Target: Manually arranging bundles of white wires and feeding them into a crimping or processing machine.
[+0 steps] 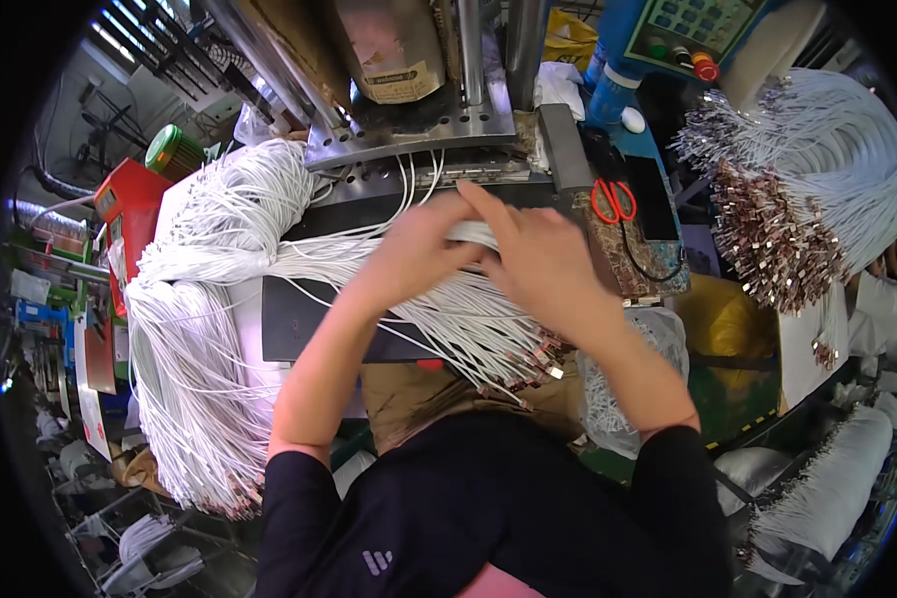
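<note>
A spread of thin white cables (458,324) runs across the black work surface in front of me, with metal connector ends (545,361) toward my lap. Over its upper part, my left hand (419,244) curls its fingers around some cables. My right hand (543,261) meets it from the other side, fingers bent, and a short white stretch of cable shows between the two. The fingertips are partly hidden. Two or three cables rise from behind my hands to the metal mould (478,176) of the machine.
A big heap of white cables (194,349) hangs at the left. Red-handled scissors (613,201) lie right of my hands, near a dark phone (652,197). More coiled cables (852,149) are at the far right. A clear plastic bag (636,379) sits beside my right forearm. The machine's steel plate (409,143) stands ahead.
</note>
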A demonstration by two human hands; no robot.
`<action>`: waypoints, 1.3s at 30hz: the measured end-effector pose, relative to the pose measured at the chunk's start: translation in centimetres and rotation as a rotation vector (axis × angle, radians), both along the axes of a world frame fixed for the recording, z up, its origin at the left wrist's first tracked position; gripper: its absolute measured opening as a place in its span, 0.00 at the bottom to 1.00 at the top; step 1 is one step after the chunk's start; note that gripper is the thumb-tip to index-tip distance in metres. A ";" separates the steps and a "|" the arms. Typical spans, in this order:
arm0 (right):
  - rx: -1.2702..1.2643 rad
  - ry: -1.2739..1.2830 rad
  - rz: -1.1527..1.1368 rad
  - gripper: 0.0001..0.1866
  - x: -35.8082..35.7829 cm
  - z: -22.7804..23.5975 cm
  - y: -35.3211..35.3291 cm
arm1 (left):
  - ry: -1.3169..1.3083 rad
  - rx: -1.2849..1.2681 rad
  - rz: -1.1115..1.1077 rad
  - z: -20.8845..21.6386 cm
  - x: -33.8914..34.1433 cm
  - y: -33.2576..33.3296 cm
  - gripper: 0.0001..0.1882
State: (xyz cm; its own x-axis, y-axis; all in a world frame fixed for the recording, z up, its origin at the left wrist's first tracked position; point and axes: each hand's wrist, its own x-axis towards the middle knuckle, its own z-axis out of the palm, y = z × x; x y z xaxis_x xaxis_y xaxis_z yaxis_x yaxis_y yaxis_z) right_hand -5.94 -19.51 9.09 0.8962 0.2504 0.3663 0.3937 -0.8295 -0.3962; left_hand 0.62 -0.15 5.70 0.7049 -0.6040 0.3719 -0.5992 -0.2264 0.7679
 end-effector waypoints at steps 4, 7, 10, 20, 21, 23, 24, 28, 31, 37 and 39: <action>-0.317 0.203 0.027 0.27 2.5 0.3 -0.8 | 0.109 0.291 0.156 0.6 2.4 8.1 0.16; -0.484 0.214 0.052 0.22 3.5 -3.8 -1.3 | 0.095 0.562 0.089 -2.6 2.8 10.3 0.14; -0.056 -0.025 0.088 0.20 3.4 -9.8 0.1 | 0.035 0.489 0.317 -1.8 3.4 9.9 0.13; -0.206 -0.036 0.009 0.19 2.5 -6.9 0.3 | -0.342 0.373 0.206 -3.6 -0.5 3.7 0.13; -0.250 0.126 -0.041 0.19 2.8 -7.3 0.8 | -0.237 0.364 0.255 -2.5 -0.8 3.4 0.14; -0.293 0.294 -0.085 0.18 2.6 -7.3 0.9 | -0.124 0.358 0.308 -1.3 -1.6 3.5 0.14; -0.298 0.172 -0.017 0.18 2.3 -6.7 0.6 | 0.111 0.427 0.137 -0.9 -1.9 4.0 0.14; -0.222 -0.048 0.190 0.18 1.8 -7.1 0.5 | 0.809 0.354 -0.203 -2.1 -4.3 4.0 0.16; -0.071 -0.006 0.326 0.17 3.3 -9.2 0.5 | 1.231 -0.053 -0.175 -4.1 -5.1 2.6 0.17; 0.718 0.410 0.199 0.14 3.4 -8.7 2.3 | 1.012 -0.053 -0.099 -6.7 -3.8 0.7 0.18; 0.657 0.521 0.312 0.15 3.2 -8.9 2.0 | 0.949 -0.069 -0.091 -6.7 -2.5 0.5 0.18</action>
